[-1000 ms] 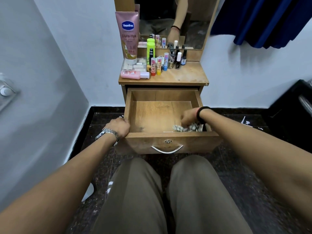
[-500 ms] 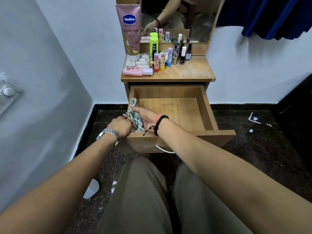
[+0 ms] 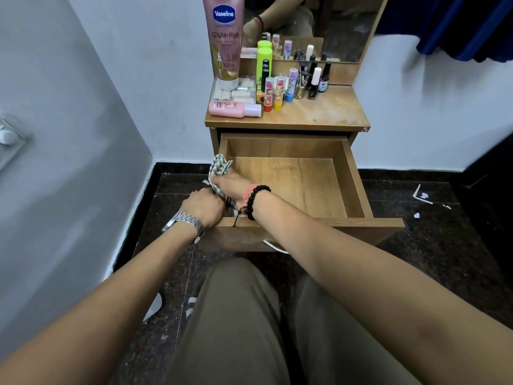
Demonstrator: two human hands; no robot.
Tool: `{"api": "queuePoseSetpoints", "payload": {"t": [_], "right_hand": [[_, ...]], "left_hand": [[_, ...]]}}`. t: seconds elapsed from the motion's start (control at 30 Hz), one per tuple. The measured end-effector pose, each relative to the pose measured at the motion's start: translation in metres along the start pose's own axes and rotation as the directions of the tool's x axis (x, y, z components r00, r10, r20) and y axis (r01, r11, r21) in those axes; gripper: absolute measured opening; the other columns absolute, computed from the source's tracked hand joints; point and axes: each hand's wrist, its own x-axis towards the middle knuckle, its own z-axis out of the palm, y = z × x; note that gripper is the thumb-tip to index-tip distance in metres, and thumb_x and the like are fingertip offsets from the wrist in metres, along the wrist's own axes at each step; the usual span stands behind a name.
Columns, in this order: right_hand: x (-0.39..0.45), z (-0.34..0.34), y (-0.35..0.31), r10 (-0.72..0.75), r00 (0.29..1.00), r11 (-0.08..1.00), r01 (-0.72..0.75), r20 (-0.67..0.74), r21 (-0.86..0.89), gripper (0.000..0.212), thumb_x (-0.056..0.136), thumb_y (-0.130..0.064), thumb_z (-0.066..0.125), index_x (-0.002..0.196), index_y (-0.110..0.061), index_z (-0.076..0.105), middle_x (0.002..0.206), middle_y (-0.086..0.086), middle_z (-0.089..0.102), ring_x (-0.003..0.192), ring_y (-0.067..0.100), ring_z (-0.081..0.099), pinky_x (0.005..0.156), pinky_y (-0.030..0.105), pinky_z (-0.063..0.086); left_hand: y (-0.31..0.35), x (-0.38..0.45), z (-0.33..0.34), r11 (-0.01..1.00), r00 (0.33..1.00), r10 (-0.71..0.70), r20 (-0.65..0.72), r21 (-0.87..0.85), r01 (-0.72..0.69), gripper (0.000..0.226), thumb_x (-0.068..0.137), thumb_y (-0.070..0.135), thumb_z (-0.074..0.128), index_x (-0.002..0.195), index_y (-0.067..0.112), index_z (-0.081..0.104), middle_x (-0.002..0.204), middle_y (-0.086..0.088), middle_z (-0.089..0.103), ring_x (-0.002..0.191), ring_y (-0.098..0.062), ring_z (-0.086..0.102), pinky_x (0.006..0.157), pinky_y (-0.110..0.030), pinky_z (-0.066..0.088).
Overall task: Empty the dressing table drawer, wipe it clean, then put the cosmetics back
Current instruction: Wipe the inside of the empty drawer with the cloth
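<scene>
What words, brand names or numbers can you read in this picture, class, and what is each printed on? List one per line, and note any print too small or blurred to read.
"Vaseline": blue badge on the tall pink tube.
"Gluta-Hya": lower on that tube.
"10X": near the tube's cap end.
Pink bottle lying on the table top: label print too blurred to read.
Lip balm sticks and small dark bottle: print too small to read.
</scene>
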Motion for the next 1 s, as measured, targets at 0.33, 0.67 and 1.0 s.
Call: {"api": "queuePoseSetpoints", "payload": {"t": [0.33, 0.67, 1.0], "right_hand": [[0.048, 0.007, -0.018, -0.122, 0.973, 0.989, 0.135, -0.196, 0.056, 0.056, 0.089, 0.001, 0.053, 0.139, -0.010, 0.031, 0.136, 0.016, 0.052, 0.106, 0.026, 0.054, 0.094, 0.033, 0.041], [0.025, 0.006, -0.001, -0.060, 0.992, 0.985, 0.042, -0.107, -0.167, 0.061, 0.094, -0.009, 0.053, 0.143, -0.005, 0.017, 0.143, 0.016, 0.041, 0.126, 0.027, 0.046, 0.098, 0.026, 0.036], [0.043, 0.016, -0.001, 0.004, 0.990, 0.992, -0.021, -0.140, -0.122, 0.075, 0.089, -0.014, 0.057, 0.148, -0.007, 0.011, 0.145, 0.016, 0.038, 0.129, 0.030, 0.043, 0.103, 0.034, 0.037]], "left_hand": [[-0.007, 0.007, 0.005, 1.000, 1.000, -0.011, 0.001, -0.021, 0.011, 0.035, 0.094, 0.026, 0.033, 0.109, 0.008, 0.059, 0.120, -0.025, 0.058, 0.109, -0.043, 0.054, 0.084, -0.039, 0.041], [-0.002, 0.004, 0.002, 1.000, 1.000, 0.004, -0.016, -0.012, -0.004, 0.033, 0.093, 0.021, 0.038, 0.109, 0.001, 0.058, 0.117, -0.028, 0.058, 0.105, -0.044, 0.055, 0.081, -0.039, 0.041], [-0.005, 0.008, 0.003, 1.000, 1.000, 0.007, -0.025, 0.027, -0.006, 0.033, 0.094, 0.023, 0.036, 0.111, 0.005, 0.058, 0.119, -0.029, 0.058, 0.107, -0.044, 0.055, 0.083, -0.040, 0.042]]}}
